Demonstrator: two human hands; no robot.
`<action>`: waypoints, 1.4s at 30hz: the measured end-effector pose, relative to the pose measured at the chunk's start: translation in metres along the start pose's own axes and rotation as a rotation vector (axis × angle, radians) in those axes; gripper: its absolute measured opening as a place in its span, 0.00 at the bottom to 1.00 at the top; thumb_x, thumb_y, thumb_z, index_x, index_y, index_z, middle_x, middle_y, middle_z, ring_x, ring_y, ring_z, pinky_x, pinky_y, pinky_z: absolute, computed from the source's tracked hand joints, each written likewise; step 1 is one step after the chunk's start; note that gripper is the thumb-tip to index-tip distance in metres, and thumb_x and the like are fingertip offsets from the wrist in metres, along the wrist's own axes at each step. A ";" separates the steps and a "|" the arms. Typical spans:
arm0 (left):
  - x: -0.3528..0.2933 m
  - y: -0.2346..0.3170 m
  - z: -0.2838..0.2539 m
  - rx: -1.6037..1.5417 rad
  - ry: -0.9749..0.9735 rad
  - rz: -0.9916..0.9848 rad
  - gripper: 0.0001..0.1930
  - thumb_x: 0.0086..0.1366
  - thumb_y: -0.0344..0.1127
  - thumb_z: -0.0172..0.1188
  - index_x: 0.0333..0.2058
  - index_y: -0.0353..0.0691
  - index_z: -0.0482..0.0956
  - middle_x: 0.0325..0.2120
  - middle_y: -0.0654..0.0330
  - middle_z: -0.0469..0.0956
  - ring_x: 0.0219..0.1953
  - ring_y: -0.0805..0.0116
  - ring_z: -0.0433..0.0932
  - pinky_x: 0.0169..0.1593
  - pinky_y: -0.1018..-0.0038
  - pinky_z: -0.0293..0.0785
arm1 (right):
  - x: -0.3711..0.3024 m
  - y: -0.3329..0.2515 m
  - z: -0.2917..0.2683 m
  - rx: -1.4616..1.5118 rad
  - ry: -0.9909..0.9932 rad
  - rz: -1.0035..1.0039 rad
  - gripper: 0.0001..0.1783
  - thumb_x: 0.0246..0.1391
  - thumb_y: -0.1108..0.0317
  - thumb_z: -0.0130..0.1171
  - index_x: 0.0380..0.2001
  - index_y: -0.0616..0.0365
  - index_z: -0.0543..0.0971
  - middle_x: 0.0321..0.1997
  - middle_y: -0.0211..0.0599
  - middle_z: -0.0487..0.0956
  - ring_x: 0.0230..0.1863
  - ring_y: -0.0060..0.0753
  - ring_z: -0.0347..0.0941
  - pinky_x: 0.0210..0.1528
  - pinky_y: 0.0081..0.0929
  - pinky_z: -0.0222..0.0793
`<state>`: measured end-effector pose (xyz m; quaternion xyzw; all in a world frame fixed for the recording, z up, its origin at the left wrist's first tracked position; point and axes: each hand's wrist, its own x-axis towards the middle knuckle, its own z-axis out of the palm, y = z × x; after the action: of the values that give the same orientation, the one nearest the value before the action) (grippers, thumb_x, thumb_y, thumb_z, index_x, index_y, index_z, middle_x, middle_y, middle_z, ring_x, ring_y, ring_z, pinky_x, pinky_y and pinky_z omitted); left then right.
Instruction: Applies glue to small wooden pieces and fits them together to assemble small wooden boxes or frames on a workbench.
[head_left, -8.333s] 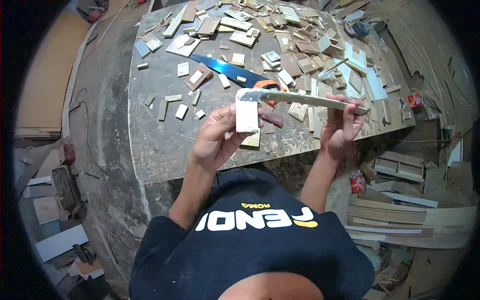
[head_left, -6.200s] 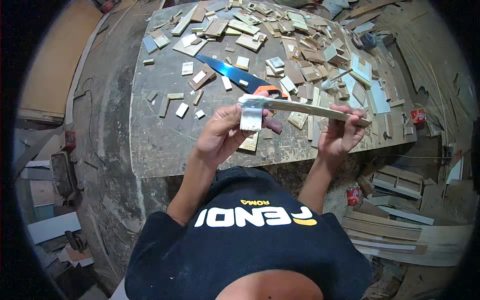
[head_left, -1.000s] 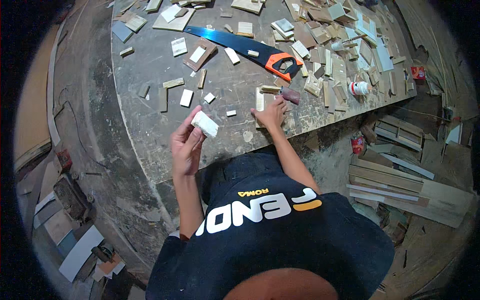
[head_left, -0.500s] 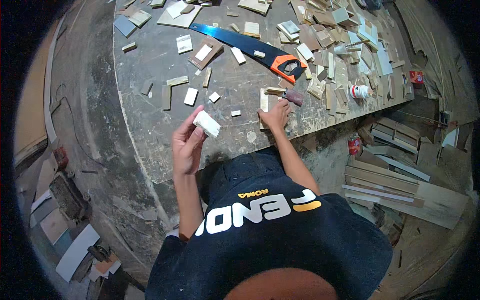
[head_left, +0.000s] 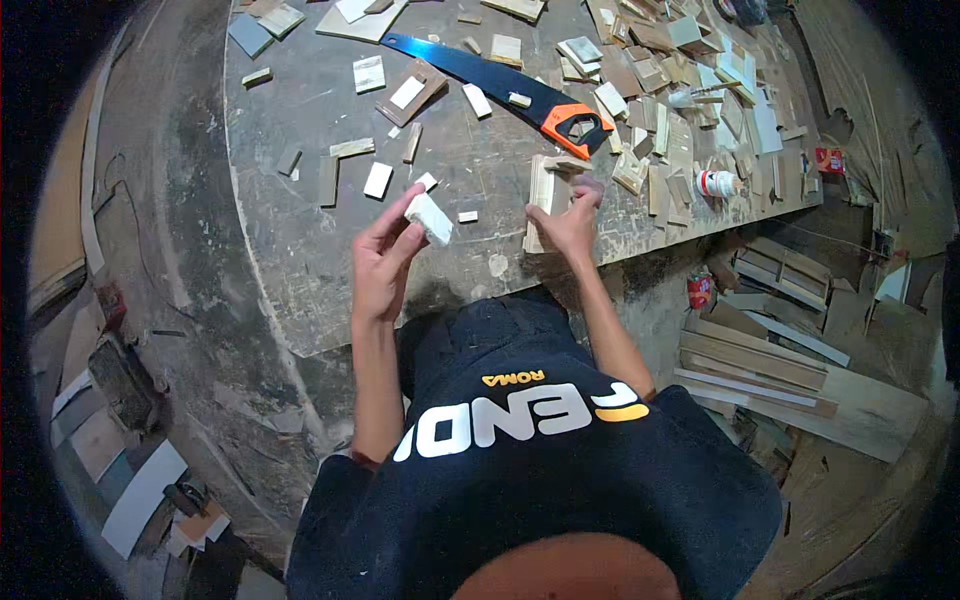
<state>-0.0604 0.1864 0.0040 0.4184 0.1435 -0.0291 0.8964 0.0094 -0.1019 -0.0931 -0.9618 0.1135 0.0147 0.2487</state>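
Note:
A small white-faced wooden block (head_left: 430, 220) is pinched between the thumb and fingers of my left hand (head_left: 385, 262), raised over the front of the table. My right hand (head_left: 572, 228) is on a pale layered wooden piece (head_left: 541, 188) at the table's front edge. Its thumb lies along the piece and its fingers curl at the far right side, partly hiding it. Small white blocks, among them one (head_left: 378, 180) and another (head_left: 468, 217), lie between and beyond my hands. Past them rests a handsaw (head_left: 478, 76) with a dark blade and an orange-black handle.
Wood offcuts (head_left: 640, 70) crowd the right and far right of the worn table (head_left: 330, 285). A white bottle with a red band (head_left: 717, 184) lies among them. Boards (head_left: 770, 375) are stacked on the floor at right, and more pieces (head_left: 145, 495) lie at lower left.
My left hand has shifted slightly right and tilted the white block. My right hand has moved a little right; the dark brown piece formerly beside its fingers no longer shows.

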 end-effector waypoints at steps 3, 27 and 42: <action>0.017 -0.010 0.003 0.108 -0.031 0.006 0.22 0.63 0.28 0.60 0.56 0.34 0.72 0.42 0.60 0.78 0.42 0.75 0.76 0.48 0.75 0.74 | 0.002 -0.012 -0.033 0.158 -0.047 -0.034 0.51 0.29 0.47 0.78 0.49 0.67 0.60 0.46 0.51 0.69 0.48 0.44 0.69 0.51 0.37 0.67; 0.046 0.004 0.102 0.351 -0.193 0.715 0.22 0.48 0.20 0.68 0.45 0.38 0.82 0.39 0.57 0.81 0.41 0.71 0.78 0.46 0.76 0.75 | -0.052 -0.117 -0.184 1.161 -0.589 -0.042 0.41 0.38 0.66 0.65 0.57 0.64 0.61 0.53 0.41 0.70 0.54 0.32 0.67 0.58 0.25 0.59; 0.041 0.004 0.121 0.275 -0.256 0.767 0.21 0.49 0.20 0.68 0.45 0.40 0.82 0.40 0.57 0.79 0.39 0.71 0.79 0.44 0.77 0.77 | -0.056 -0.114 -0.193 1.215 -0.612 -0.093 0.40 0.40 0.67 0.66 0.57 0.64 0.60 0.52 0.43 0.70 0.54 0.33 0.68 0.60 0.28 0.59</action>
<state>0.0079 0.1005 0.0687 0.5503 -0.1400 0.2359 0.7886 -0.0249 -0.0862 0.1343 -0.6080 -0.0152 0.2090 0.7658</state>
